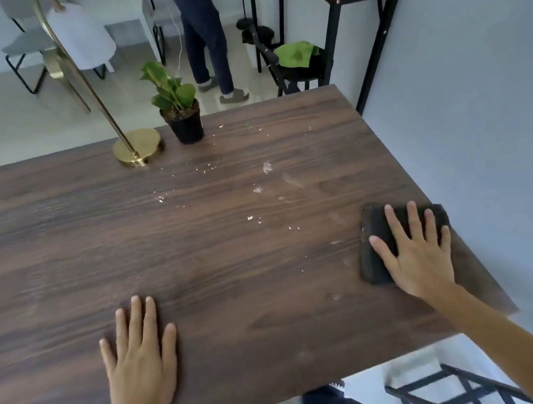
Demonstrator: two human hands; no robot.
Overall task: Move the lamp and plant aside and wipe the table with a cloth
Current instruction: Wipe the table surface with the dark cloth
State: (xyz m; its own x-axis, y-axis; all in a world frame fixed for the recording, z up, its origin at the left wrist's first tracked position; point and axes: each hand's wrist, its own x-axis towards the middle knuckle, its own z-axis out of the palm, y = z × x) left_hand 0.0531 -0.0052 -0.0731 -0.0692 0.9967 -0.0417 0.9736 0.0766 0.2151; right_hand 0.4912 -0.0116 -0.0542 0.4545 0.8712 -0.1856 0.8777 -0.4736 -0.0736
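At the frame's right, the right hand [417, 253] presses flat on the dark cloth [373, 249], while the left hand [140, 356] rests open and empty on the table [233, 271] at lower left.

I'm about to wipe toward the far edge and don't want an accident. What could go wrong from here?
The lamp and plant stand right at the table's far edge; a sweep of the cloth under the right hand might knock them off. Wiping outward could also push the white crumbs onto the floor.
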